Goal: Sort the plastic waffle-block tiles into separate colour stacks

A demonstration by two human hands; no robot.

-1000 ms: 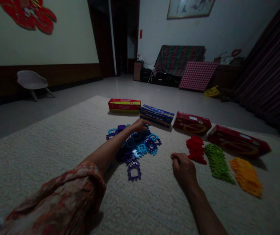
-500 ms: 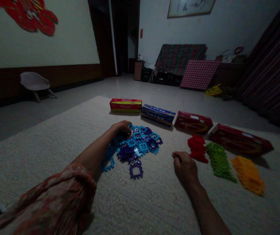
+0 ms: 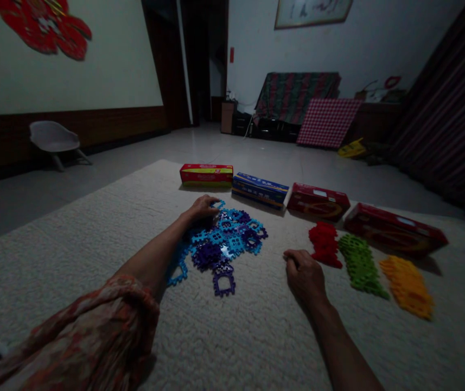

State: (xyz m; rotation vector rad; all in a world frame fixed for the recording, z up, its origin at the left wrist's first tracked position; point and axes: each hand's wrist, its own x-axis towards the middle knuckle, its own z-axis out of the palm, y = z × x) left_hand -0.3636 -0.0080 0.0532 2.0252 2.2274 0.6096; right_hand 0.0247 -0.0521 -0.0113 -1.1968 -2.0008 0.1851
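Observation:
A heap of light-blue and purple plastic interlocking tiles (image 3: 234, 243) lies on the pale mat. My left hand (image 3: 204, 209) is at the heap's far left edge, its fingers pinched on a light-blue interlocking tile (image 3: 218, 204). The palm side of that hand is hidden. One purple square tile (image 3: 224, 283) lies at the near edge of the heap. Right of the heap, my right hand (image 3: 306, 276) rests on the mat, curled closed with no tile showing in it. Just beyond it lies a stack of red tiles (image 3: 324, 244), beside green tiles (image 3: 362, 266) and yellow-orange tiles (image 3: 408, 287).
Along the mat's far side stand a red-and-yellow box (image 3: 206, 175), a blue box (image 3: 260, 190) and two dark-red boxes (image 3: 317, 202). A small chair (image 3: 55, 138) stands on the floor by the left wall. The mat (image 3: 256, 342) covers the foreground.
My left hand has lifted slightly and moved away from me, with a light-blue tile now showing at its fingertips. The right hand stays in place; the view has shifted slightly.

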